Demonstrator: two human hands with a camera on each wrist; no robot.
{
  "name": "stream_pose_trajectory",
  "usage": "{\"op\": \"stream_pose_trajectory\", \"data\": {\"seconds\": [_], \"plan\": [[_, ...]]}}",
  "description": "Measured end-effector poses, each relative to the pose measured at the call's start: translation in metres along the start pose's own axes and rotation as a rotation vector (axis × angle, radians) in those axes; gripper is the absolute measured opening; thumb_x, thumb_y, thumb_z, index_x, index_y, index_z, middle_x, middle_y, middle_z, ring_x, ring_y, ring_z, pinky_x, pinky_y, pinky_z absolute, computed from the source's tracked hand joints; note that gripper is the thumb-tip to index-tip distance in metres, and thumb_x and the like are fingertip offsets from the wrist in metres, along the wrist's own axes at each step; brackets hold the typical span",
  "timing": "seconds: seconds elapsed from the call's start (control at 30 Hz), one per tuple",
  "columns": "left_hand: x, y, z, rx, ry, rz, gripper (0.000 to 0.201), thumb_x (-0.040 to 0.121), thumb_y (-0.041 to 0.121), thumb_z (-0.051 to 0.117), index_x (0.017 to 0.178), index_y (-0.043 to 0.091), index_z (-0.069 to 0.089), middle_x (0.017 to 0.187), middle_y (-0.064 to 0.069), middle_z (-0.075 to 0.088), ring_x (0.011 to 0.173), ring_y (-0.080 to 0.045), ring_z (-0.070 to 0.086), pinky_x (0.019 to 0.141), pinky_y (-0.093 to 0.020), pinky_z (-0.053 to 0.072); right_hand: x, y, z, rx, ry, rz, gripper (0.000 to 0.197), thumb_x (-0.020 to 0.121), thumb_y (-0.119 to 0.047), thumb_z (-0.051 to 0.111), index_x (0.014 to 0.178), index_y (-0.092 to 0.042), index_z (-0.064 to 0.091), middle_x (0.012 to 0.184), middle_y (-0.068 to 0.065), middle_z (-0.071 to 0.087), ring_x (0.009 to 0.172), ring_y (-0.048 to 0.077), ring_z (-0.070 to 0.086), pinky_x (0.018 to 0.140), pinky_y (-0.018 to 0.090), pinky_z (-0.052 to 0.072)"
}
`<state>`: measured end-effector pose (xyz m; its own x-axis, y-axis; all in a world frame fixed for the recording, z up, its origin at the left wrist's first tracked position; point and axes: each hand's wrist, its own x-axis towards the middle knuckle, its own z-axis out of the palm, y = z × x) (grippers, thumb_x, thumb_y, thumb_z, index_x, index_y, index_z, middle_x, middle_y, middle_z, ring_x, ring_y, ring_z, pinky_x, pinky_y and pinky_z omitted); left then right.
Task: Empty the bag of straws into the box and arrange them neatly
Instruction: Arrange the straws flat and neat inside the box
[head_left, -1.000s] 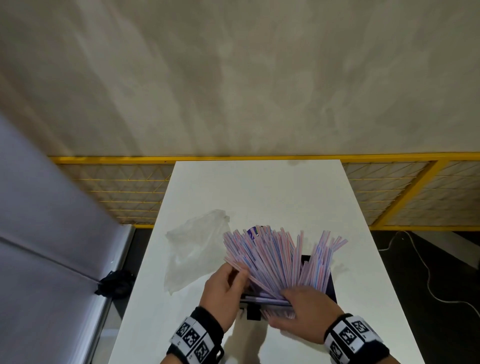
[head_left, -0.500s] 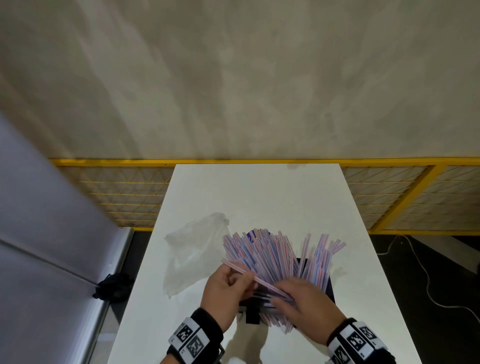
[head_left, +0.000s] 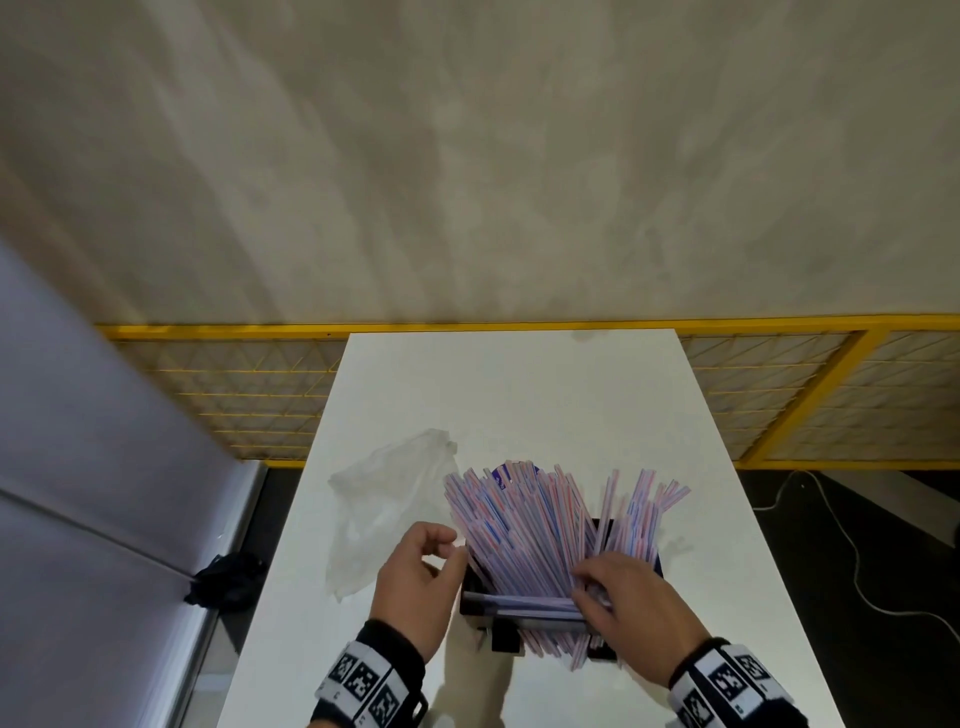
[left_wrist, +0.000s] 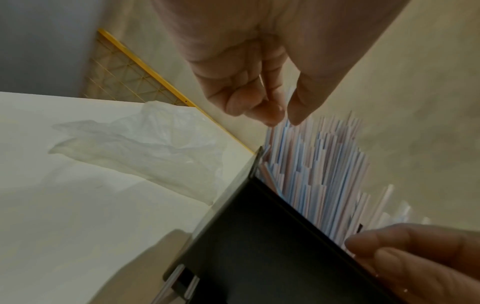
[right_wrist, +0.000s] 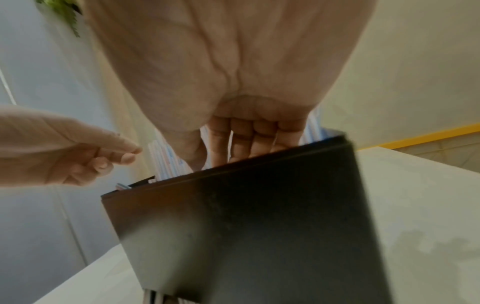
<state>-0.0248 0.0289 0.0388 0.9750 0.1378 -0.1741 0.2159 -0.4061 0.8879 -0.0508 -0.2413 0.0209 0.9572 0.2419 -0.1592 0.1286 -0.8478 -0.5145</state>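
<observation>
Pink, blue and white striped straws (head_left: 524, 519) stand fanned out in a black box (head_left: 475, 605) on the white table (head_left: 519, 395). A few lie across its near rim. My right hand (head_left: 587, 592) reaches over that rim, with its fingers curled into the straws and gripping some. The right wrist view shows its thumb and fingers (right_wrist: 221, 144) dipping behind the box wall (right_wrist: 246, 226). My left hand (head_left: 457, 545) hovers loosely curled just left of the bundle, holding nothing. A small gap separates its thumb and fingertips (left_wrist: 272, 115) beside the straws (left_wrist: 311, 174). The empty clear bag (head_left: 384, 499) lies left of the box.
The far half of the table is bare. A yellow mesh fence (head_left: 249, 395) runs behind and beside the table. A black object (head_left: 223, 579) lies on the floor at the left. A cable (head_left: 857, 571) trails on the floor at the right.
My left hand has let go of the straw it pinched and drawn back to the left. My right hand has moved down to the box's near rim, and the straws stand more upright.
</observation>
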Motion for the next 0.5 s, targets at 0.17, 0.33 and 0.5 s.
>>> {"op": "stream_pose_trajectory", "data": {"seconds": [0.17, 0.33, 0.5], "plan": [[0.002, -0.001, 0.006, 0.125, -0.072, 0.008, 0.009, 0.090, 0.026, 0.070, 0.082, 0.033, 0.069, 0.080, 0.017, 0.069, 0.060, 0.000, 0.059, 0.063, -0.012, 0.049, 0.019, -0.021, 0.007, 0.066, 0.018, -0.020, 0.025, 0.105, -0.040, 0.052, 0.125, -0.031, 0.065, 0.106, -0.014, 0.061, 0.092, 0.003, 0.059, 0.087, 0.025, 0.051], [-0.002, 0.006, 0.029, 0.250, -0.228, 0.043, 0.010, 0.089, 0.035, 0.068, 0.098, 0.038, 0.065, 0.091, 0.021, 0.072, 0.085, 0.005, 0.067, 0.086, -0.024, 0.057, 0.043, -0.042, 0.010, -0.032, 0.007, 0.021, 0.021, 0.102, -0.044, 0.052, 0.108, -0.027, 0.063, 0.096, -0.010, 0.056, 0.083, 0.010, 0.058, 0.077, 0.030, 0.054], [-0.006, 0.009, 0.048, 0.329, -0.261, 0.040, 0.017, 0.088, 0.040, 0.063, 0.102, 0.032, 0.057, 0.095, 0.013, 0.070, 0.090, -0.007, 0.066, 0.085, -0.030, 0.056, 0.054, -0.049, 0.010, -0.082, -0.025, 0.090, 0.018, 0.101, -0.041, 0.054, 0.093, -0.025, 0.056, 0.089, -0.006, 0.058, 0.084, 0.019, 0.062, 0.072, 0.033, 0.050]]}}
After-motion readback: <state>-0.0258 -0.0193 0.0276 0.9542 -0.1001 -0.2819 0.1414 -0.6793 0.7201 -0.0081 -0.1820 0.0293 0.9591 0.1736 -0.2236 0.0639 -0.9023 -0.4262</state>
